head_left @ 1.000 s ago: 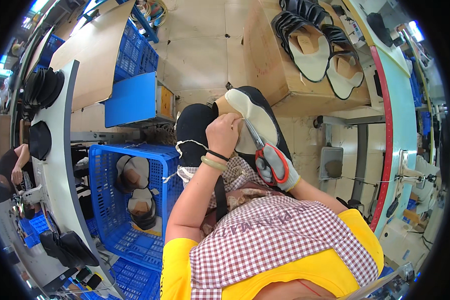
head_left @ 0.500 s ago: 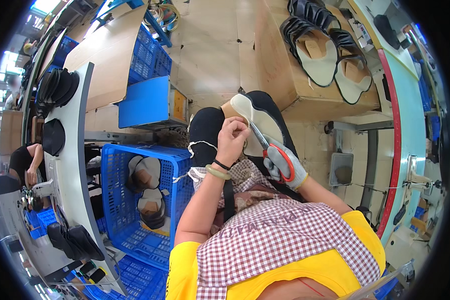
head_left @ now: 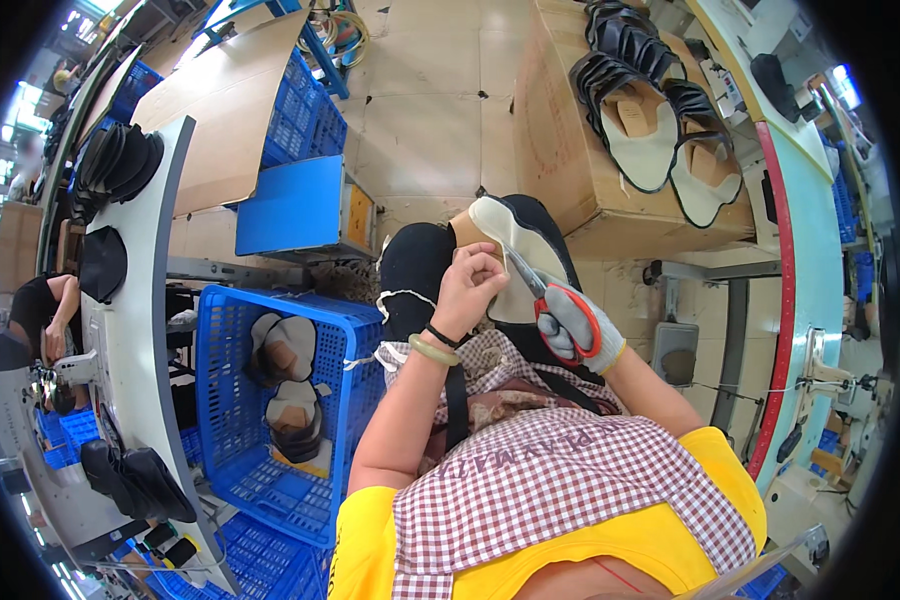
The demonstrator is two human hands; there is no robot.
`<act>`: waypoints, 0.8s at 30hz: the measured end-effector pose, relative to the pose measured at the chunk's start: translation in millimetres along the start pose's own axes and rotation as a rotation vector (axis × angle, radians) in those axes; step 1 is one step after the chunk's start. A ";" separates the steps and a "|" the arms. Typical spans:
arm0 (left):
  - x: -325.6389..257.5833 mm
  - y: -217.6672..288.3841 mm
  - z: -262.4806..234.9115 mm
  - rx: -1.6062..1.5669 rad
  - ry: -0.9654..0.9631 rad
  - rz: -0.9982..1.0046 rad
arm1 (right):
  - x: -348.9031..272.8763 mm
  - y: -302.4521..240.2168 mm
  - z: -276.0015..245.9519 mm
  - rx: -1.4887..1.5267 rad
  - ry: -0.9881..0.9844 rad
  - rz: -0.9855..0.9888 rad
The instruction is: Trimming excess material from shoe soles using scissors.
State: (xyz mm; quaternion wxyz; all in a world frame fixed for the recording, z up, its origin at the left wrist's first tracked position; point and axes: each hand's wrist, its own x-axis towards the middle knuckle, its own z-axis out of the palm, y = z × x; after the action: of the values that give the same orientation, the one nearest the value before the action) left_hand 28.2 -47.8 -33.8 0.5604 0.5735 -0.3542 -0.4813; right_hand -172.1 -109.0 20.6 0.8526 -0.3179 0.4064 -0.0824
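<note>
A shoe upper with a white lining, a tan patch and a dark edge lies across my lap. My left hand, bare, is closed in a pinch at its near left edge, on what looks like a thin pale strip. In my right hand, which wears a grey-white glove, is a pair of scissors with red handles. The blades point up and left over the white lining, their tips just beside my left fingertips. Whether the blades touch the strip is too small to tell.
On my left stands a blue crate with several shoe uppers inside. A white table beyond it bears black pieces. At the far right, a cardboard box carries rows of uppers. Another person's arm shows at far left.
Both hands have shifted slightly right and down in the picture, with the scissors. The blades look closer together than before. My left fingers stay pinched.
</note>
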 end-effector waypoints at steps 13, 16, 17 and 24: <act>7.9 3.5 -8.3 -0.295 0.026 -0.242 | 8.2 -20.2 -1.9 -0.135 -0.065 0.023; 24.0 10.8 -0.2 -0.161 0.233 -0.297 | 6.9 -20.7 5.7 -0.194 -0.040 0.021; 28.9 14.6 2.4 -0.158 0.230 -0.297 | 6.2 -20.7 7.0 -0.214 -0.018 0.019; 38.2 4.8 0.4 0.047 0.222 -0.118 | 5.7 -27.6 15.9 -0.228 -0.012 0.030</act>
State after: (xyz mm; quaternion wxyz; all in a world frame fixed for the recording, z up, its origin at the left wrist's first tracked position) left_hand 39.4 -84.6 -34.9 0.5532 0.6563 -0.2668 -0.4383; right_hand -153.3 -125.4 41.2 0.8146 -0.4070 0.4128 -0.0209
